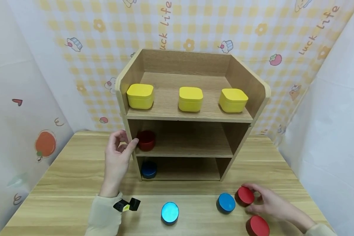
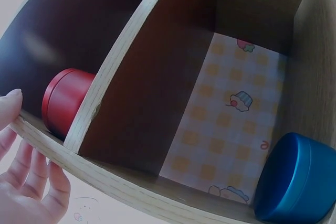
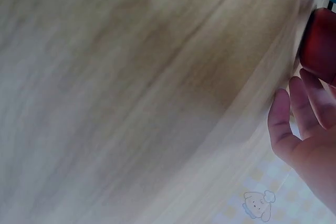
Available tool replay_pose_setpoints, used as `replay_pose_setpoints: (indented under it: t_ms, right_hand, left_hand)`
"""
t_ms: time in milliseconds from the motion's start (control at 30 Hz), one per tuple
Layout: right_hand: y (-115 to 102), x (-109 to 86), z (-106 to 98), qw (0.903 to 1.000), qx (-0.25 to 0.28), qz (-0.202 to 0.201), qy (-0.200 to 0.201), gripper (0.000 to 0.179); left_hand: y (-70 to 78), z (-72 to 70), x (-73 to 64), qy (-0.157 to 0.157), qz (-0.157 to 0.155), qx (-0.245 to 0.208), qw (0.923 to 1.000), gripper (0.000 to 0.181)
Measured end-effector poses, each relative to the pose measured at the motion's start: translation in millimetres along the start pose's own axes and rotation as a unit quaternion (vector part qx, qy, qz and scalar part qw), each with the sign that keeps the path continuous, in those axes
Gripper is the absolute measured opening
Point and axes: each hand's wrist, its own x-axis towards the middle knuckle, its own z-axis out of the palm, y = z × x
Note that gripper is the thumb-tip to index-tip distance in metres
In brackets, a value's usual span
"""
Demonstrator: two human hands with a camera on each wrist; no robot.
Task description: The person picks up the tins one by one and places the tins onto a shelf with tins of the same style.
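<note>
In the head view my left hand [image 1: 118, 150] grips the left side panel of a wooden shelf unit [image 1: 178, 117], thumb at the front edge and fingers outside. Just inside that panel, a round red tin [image 1: 146, 141] sits on the middle level. A dark blue tin [image 1: 149, 169] stands on the level below; the left wrist view shows this blue tin [image 2: 296, 179] too. Around a red tin [image 1: 245, 196] on the table, my right hand [image 1: 265, 201] has its fingers at the far side and thumb at the near side. Its thumb is out of the right wrist view.
Three yellow boxes [image 1: 190, 99] line the top level. On the table, a blue tin [image 1: 226, 203] stands left of the right hand, another red tin [image 1: 258, 225] in front of it, and a light blue tin [image 1: 169, 213] near the middle. Patterned cloth hangs behind.
</note>
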Motion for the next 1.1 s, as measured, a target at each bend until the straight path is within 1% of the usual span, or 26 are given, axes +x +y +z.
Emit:
replay_pose_setpoints:
  t_ms: [133,267,367,467,600,633,767,900,1000,1100]
  right_hand:
    - [2,4.6,2,0.9999,0.003,-0.014,0.002,0.062]
    - [0,4.9,0,1.0000,-0.004,-0.002,0.001,0.060]
    - [-5,5.4,-1,0.9998,-0.019,0.002,0.011,0.059]
    - [-9,6.5,-4,0.9979,-0.047,-0.025,0.037,0.058]
    - [-15,9.8,-9,0.9919,-0.079,-0.068,0.072,0.059]
    - [-17,10.6,-10,0.9908,-0.082,-0.074,0.078,0.059]
    - [-28,14.0,-13,0.9868,-0.098,-0.086,0.097,0.058]
    - [-43,18.8,-20,0.9828,-0.120,-0.083,0.113,0.059]
    - [-57,22.0,-26,0.9812,-0.133,-0.076,0.117,0.059]
    - [-69,26.9,-30,0.9802,-0.136,-0.081,0.119,0.059]
  left_hand:
    - [0.2,-1.6,-0.7,-0.001,0.004,0.005,1.0000,0.036]
    - [-0.9,-0.9,-1.8,-0.001,-0.003,0.007,1.0000,0.036]
    - [-1.3,-1.5,-2.7,0.002,-0.004,0.007,1.0000,0.036]
    - [-1.2,-1.7,-2.6,0.001,-0.001,0.006,1.0000,0.036]
    - [-1.1,-1.4,-1.8,0.001,0.002,0.005,1.0000,0.036]
    - [-1.1,-1.4,-1.7,0.001,0.003,0.005,1.0000,0.036]
    - [-1.4,-1.6,-1.9,0.003,0.003,0.006,1.0000,0.036]
    - [-1.6,-1.8,-1.6,0.003,0.007,0.004,1.0000,0.036]
    - [-1.8,-1.4,-1.0,0.001,0.009,0.003,1.0000,0.037]
    - [-1.1,-1.1,0.0,0.002,0.010,0.002,0.9999,0.037]
